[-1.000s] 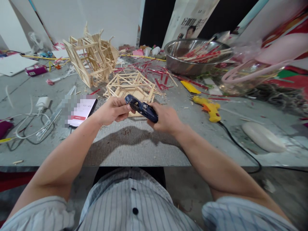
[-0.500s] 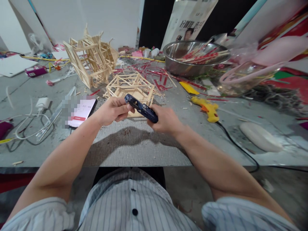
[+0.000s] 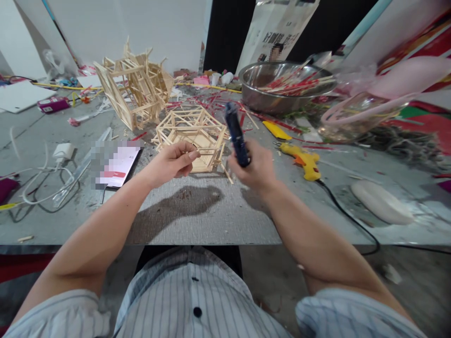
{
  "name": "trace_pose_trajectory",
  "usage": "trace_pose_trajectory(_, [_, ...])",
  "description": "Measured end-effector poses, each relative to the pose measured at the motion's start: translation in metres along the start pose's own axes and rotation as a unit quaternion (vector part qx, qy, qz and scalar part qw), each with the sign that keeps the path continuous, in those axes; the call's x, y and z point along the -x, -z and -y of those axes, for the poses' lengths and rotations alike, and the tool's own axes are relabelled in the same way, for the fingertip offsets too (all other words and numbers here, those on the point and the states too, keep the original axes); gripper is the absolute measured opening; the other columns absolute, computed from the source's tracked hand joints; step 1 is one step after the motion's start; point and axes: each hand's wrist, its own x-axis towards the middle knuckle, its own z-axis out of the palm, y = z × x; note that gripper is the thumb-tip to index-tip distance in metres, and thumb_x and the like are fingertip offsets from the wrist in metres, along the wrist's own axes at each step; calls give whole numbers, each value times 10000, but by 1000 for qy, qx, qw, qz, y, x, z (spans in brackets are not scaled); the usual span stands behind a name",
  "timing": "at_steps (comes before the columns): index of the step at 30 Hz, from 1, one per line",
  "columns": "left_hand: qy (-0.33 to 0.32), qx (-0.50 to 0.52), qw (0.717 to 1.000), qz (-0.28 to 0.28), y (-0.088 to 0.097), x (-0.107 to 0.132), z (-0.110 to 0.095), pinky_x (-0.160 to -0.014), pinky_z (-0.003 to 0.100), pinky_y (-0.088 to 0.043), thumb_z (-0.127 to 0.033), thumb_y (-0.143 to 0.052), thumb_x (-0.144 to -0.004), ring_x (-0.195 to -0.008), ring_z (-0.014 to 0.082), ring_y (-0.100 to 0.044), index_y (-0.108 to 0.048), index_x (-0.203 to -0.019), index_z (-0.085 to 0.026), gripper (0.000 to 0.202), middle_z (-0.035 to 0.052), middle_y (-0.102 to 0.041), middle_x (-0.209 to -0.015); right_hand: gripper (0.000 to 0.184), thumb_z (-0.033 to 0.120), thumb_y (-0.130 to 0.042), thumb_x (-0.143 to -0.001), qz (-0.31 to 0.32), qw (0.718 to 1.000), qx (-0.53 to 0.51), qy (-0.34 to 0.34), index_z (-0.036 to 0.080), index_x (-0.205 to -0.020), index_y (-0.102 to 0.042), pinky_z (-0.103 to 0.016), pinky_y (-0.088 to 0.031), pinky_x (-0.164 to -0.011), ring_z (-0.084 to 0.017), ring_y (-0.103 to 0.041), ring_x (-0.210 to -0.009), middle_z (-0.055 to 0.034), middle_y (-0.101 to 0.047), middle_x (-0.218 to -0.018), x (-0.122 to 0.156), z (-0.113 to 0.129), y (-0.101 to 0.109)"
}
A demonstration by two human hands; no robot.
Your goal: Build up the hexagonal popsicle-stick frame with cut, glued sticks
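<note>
My right hand (image 3: 255,164) is wrapped around a dark blue hand tool (image 3: 237,136), which stands tilted with its far end up. The tool is scuffed and blurred, so its exact kind does not show. To its left, my left hand (image 3: 174,162) is closed in a pinch; whatever small piece is between the thumb and finger is too small to name. Both hands are above the near side of a low, many-sided frame of thin wooden sticks (image 3: 192,115). A loose stick (image 3: 227,172) slants down at the frame's right corner.
A taller stick structure (image 3: 136,89) leans at the back left. Near my left forearm lies a phone (image 3: 116,169), with a white charger (image 3: 63,152) beyond it. On the right are a yellow glue gun (image 3: 303,159), a steel bowl (image 3: 282,94) of sticks and a pale oval object (image 3: 382,202).
My right hand has moved right, taking the blue tool away from my left hand and turning it more upright. My left hand has shifted slightly right and remains pinched.
</note>
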Motion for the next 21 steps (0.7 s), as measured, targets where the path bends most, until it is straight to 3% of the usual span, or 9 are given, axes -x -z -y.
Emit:
trace_pose_trajectory(2, [4, 12, 1000, -3, -1, 1, -4, -398, 169, -235, -204, -595, -894, -381, 29, -378, -510, -843, -175, 103, -61, -560, -533, 382, 406, -502, -841, -37, 998, 3, -43, 210, -1163, -569, -424, -499, -826, -284, -662, -903, -122, -711, -1022, -5, -7, 5])
trace_pose_trajectory(5, [-7, -11, 1000, -24, 7, 5, -19, -435, 176, -337, -153, -589, -892, -432, 39, -494, -533, -880, -162, 58, 0, -676, -686, 367, 404, -484, -898, -43, 991, 25, -125, 224, -1212, -549, -446, -495, -859, -305, -657, -989, -138, -702, -1069, -17, -20, 8])
trace_pose_trajectory(8, [-22, -68, 993, -95, 22, 7, -41, -475, 182, -383, -217, -611, -914, -475, 42, -536, -539, -850, -161, 111, 34, -713, -768, 450, 463, -524, -892, -24, 980, 51, -188, 176, -1238, -541, -473, -484, -892, -351, -641, -1076, -185, -682, -1128, -27, -33, 6])
trace_pose_trajectory(12, [-5, -154, 969, -191, 36, -5, -65, -527, 203, -393, -254, -574, -947, -451, 26, -493, -538, -749, -138, 232, 15, -653, -675, 652, 564, -570, -850, 9, 965, 91, -247, 102, -1306, -514, -525, -464, -916, -415, -609, -1143, -258, -640, -1215, -34, -45, -1])
trace_pose_trajectory(15, [8, -275, 930, -243, 37, -26, -70, -558, 214, -340, -256, -626, -906, -432, 9, -356, -604, -672, -99, 282, -64, -402, -469, 761, 630, -600, -815, 45, 954, 127, -268, 83, -1334, -499, -563, -464, -904, -442, -612, -1138, -288, -632, -1227, -34, -51, -7])
trace_pose_trajectory(17, [1, -363, 898, -249, 38, -44, -66, -538, 224, -289, -238, -707, -819, -445, 24, -268, -611, -574, -109, 292, -78, -270, -416, 798, 656, -614, -799, 75, 945, 154, -277, 69, -1331, -510, -575, -462, -906, -458, -606, -1154, -307, -626, -1238, -34, -52, -11])
trace_pose_trajectory(19, [13, -389, 900, -197, 42, -64, -58, -515, 235, -269, -203, -732, -765, -447, 46, -293, -569, -488, -133, 329, -64, -282, -394, 813, 666, -612, -801, 101, 937, 176, -283, 57, -1331, -522, -573, -459, -915, -464, -592, -1180, -317, -618, -1259, -34, -52, -13])
trace_pose_trajectory(21, [-20, -382, 914, -137, 48, -83, -49, -512, 236, -290, -190, -742, -729, -466, 75, -371, -577, -481, -142, 301, -45, -318, -388, 811, 668, -596, -815, 119, 933, 191, -281, 49, -1334, -529, -561, -459, -917, -460, -583, -1192, -317, -610, -1275, -33, -49, -14])
